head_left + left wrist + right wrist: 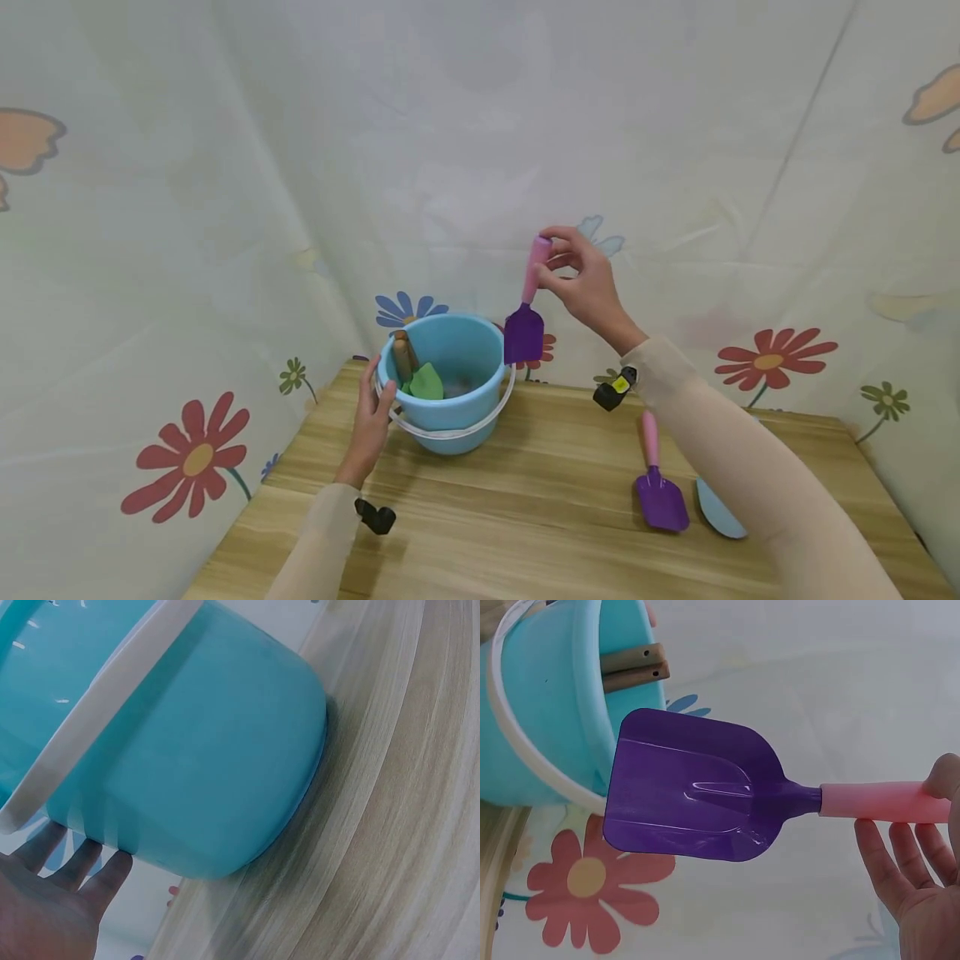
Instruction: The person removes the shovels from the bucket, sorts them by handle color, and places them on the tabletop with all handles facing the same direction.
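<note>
"Lying nearest on the wood-grained surface (525, 533), what is seen?"

"A second shovel (662, 504), shaped with a glossy, squared purple blade and a smooth pink handle. Just beside it, a rounded light-blue piece (720, 510) is partly hidden by the right sleeve (697, 400)."

"And beyond?"

"A smooth, round blue bucket (457, 417) is stood upright, a flat white bail (450, 434) lowered across its near side. Rounded wooden handles (403, 354) and a green leaf-shaped piece (427, 382) are contained inside. Its left wall is touched by the left hand (369, 429), whose fingers (76, 862) are spread and nearly straight."

"How is the right hand (588, 283) placed?"

"Above and right of the bucket. The held shovel (523, 333) is pinched by its pink grip; the dished purple blade is pointed down at the right rim. Whether they touch cannot be told."

"Farthest?"

"Pale, creased sheeting (487, 150), printed with flowers (197, 460)."
</note>
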`<state>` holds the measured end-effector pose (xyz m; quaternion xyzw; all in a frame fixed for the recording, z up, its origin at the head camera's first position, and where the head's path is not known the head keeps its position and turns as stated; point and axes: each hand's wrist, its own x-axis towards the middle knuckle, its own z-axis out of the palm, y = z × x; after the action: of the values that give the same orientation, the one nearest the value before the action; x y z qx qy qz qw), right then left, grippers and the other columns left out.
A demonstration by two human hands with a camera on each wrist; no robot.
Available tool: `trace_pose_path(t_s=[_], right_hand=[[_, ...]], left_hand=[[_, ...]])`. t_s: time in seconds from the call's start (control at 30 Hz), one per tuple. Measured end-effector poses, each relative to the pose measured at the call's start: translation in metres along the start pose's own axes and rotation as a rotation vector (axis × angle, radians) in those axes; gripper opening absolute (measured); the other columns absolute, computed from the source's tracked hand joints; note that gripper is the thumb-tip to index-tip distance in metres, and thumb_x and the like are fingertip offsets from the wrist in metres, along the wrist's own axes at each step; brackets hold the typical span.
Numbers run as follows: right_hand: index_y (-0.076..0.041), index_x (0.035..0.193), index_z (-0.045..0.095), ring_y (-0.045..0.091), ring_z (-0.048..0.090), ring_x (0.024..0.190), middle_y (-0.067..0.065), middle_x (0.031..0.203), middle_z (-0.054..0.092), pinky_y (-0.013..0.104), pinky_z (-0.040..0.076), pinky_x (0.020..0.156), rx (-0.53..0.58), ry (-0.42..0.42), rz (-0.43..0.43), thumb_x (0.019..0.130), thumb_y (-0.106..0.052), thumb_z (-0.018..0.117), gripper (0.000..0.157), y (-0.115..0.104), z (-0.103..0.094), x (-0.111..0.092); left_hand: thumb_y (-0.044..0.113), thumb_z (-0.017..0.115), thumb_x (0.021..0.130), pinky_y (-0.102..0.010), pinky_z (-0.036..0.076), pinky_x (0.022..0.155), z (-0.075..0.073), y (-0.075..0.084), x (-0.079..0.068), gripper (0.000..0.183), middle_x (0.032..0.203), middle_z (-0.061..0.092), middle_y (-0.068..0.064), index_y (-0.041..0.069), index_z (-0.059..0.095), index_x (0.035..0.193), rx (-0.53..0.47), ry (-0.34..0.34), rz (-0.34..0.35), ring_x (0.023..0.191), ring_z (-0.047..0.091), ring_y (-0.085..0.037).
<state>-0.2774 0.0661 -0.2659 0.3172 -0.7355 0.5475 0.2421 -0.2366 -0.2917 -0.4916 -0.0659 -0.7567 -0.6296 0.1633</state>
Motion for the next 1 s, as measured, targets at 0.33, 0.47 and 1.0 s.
trace_pose_path(t_s=[0.33,0.47,1.0], right_hand=[[0.004,0.134,0.058,0.045,0.068,0.092,0.028,0.103,0.065,0.016,0.052,0.077,-0.029,0.027,-0.01,0.091,0.007,0.07,0.045,0.006,-0.024,-0.009],[0.005,0.133,0.058,0.044,0.068,0.091,0.028,0.103,0.065,0.016,0.051,0.076,-0.051,0.035,0.008,0.092,0.007,0.07,0.044,0.009,-0.031,-0.013],[0.004,0.133,0.058,0.046,0.068,0.092,0.028,0.103,0.065,0.014,0.054,0.066,-0.129,0.013,0.081,0.092,0.007,0.069,0.042,0.027,-0.055,-0.026]], left_hand=[[0.038,0.043,0.111,-0.055,0.03,0.118,0.0,0.004,-0.001,0.059,0.17,0.012,-0.003,0.036,0.015,0.163,-0.04,-0.012,-0.001,0.153,0.021,-0.028],[0.036,0.042,0.111,-0.056,0.03,0.118,-0.001,0.004,0.0,0.06,0.17,0.011,-0.004,0.034,0.012,0.164,-0.047,-0.02,-0.011,0.153,0.02,-0.029],[0.041,0.043,0.111,-0.06,0.03,0.117,-0.003,0.0,-0.001,0.058,0.17,0.013,-0.003,0.04,0.015,0.162,-0.026,-0.013,-0.011,0.153,0.021,-0.03]])
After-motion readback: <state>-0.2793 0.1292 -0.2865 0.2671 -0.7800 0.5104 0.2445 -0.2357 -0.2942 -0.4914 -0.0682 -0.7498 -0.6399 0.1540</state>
